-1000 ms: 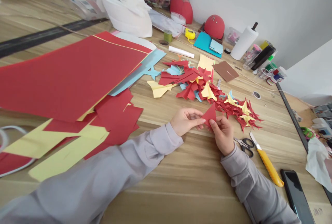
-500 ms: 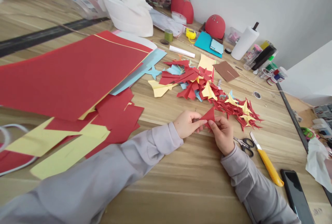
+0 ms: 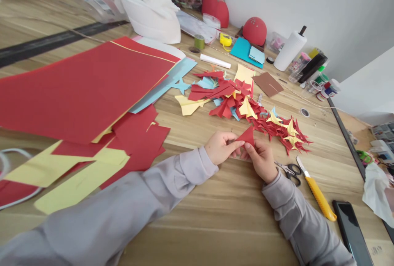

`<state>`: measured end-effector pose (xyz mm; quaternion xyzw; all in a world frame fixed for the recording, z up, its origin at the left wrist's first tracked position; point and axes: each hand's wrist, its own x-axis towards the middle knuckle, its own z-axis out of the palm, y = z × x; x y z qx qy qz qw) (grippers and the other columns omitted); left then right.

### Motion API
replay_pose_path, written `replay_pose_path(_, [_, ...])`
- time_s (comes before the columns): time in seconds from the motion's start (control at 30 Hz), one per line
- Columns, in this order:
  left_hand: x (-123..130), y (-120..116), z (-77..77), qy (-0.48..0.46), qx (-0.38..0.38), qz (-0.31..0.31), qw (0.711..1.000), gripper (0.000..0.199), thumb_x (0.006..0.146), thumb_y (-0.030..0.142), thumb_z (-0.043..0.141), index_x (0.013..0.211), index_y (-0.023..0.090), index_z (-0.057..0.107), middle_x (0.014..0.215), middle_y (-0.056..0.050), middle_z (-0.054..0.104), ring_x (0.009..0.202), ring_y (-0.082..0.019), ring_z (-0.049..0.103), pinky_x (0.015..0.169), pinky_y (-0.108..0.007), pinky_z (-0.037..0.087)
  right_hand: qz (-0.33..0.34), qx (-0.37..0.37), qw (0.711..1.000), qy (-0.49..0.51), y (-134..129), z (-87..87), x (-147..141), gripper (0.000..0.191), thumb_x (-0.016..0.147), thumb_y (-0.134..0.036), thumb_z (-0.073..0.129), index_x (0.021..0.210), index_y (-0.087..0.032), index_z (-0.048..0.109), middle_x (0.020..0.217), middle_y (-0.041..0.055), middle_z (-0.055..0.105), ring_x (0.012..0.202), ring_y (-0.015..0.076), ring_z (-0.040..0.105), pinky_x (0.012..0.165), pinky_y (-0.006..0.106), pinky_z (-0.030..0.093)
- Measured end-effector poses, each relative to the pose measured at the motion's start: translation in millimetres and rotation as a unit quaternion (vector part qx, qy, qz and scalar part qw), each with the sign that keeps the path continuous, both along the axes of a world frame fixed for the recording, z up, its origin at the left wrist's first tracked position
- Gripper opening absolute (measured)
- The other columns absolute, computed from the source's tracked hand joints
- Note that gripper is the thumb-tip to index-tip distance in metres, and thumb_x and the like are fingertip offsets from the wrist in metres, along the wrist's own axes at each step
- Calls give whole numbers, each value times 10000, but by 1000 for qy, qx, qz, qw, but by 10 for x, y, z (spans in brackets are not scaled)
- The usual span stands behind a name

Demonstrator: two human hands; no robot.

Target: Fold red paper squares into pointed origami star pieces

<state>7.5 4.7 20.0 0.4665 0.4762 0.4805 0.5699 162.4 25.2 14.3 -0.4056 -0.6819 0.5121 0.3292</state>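
A small red piece of folded paper, triangular in outline, is pinched between both hands above the table. My left hand grips its left side, thumb on top. On its lower edge, my right hand presses with the thumb, close to the left thumb; the curled fingers below are partly hidden. Just beyond the hands lies a heap of folded red paper shapes, mixed with pale yellow and light blue ones. Scissors with dark handles lie beside my right wrist.
Large red sheets and cut red and yellow pieces cover the left side. A yellow utility knife with its blade out and a black phone lie at right. A brown paper square and bottles sit farther back.
My right thumb has slid left along the lower edge of the red paper, closer to my left thumb. Both hands keep hold of the paper.
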Motion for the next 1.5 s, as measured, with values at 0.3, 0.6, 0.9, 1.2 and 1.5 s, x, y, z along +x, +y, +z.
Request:
replay_pose_path(0.3, [-26,39,-13,-63,-23,-33,997,342,651,423,685,522,122,584,446,-9,575,373,-72,494,356,-171,380,-18,-13,1000,-4,-3,-1,-2,314,802,-474,559,668,-192,530,480,-23,582,417,96,490,430,230,416])
replay_pose_path(0.6, [-40,64,-48,-127,-41,-21,991,332,623,414,716,515,123,600,435,-2,567,363,-76,501,338,-175,366,-86,-18,996,26,-4,-2,-26,426,719,-487,646,531,-208,386,340,-68,471,296,62,384,333,192,257])
replay_pose_path(0.9, [-42,70,-37,-133,-50,-6,990,329,643,391,710,492,123,592,396,0,537,358,-71,483,346,-177,361,-85,-30,994,55,-9,24,-14,376,745,-432,643,545,-196,429,377,-51,526,329,62,414,374,191,318])
replay_pose_path(1.2, [-28,73,-37,-153,-60,19,986,323,615,386,722,505,116,582,435,4,557,353,-69,482,335,-181,351,-143,-29,986,76,3,20,-13,402,651,-398,734,499,-182,431,351,-64,507,316,47,389,374,182,299])
replay_pose_path(1.5, [-30,78,-29,-159,-61,39,985,323,614,370,724,487,113,574,432,2,553,349,-65,471,329,-181,331,-114,-52,989,80,11,9,-4,388,752,-468,622,542,-179,469,379,-37,551,332,64,432,382,182,332])
